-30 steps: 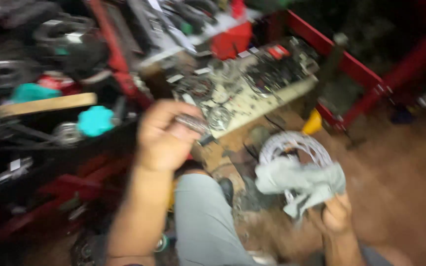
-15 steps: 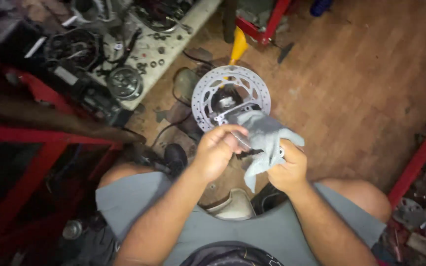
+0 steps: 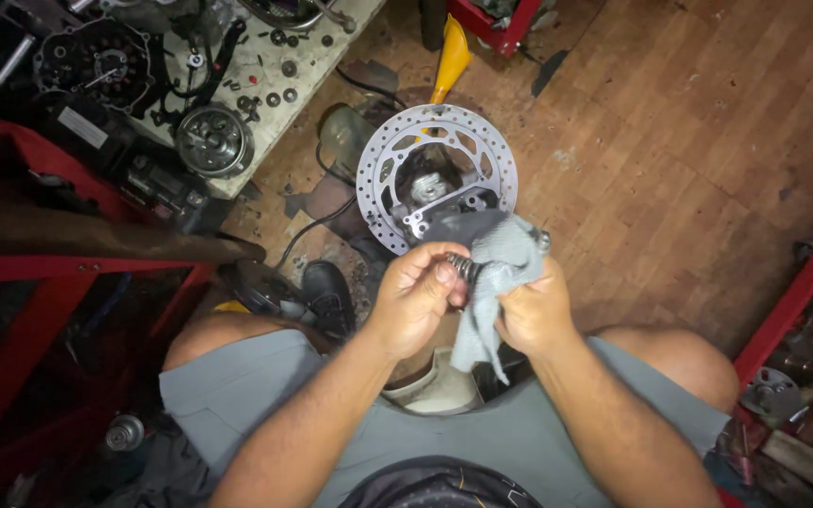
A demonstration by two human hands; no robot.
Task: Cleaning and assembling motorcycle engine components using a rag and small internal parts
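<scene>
My left hand (image 3: 413, 299) pinches a short dark threaded metal part (image 3: 466, 270) by one end. The other end is wrapped in a grey rag (image 3: 493, 273) that my right hand (image 3: 534, 310) grips, with a metal tip (image 3: 544, 241) poking out of the cloth. Both hands meet above my knees in grey shorts. Just beyond them a round perforated brake disc (image 3: 383, 174) lies flat on the floor, with a metal hub (image 3: 425, 185) inside it.
A pale board (image 3: 308, 56) at the upper left carries several engine parts, a round rotor (image 3: 214, 139) and loose bolts. A yellow funnel (image 3: 451, 58) lies behind the disc. Red steel frames stand at the left (image 3: 68, 268) and right (image 3: 792, 301). A black shoe (image 3: 328, 292) rests near my left knee.
My left hand came back from the parts board on the left with the metal part and met my right hand at the rag. My view swung down toward my lap.
</scene>
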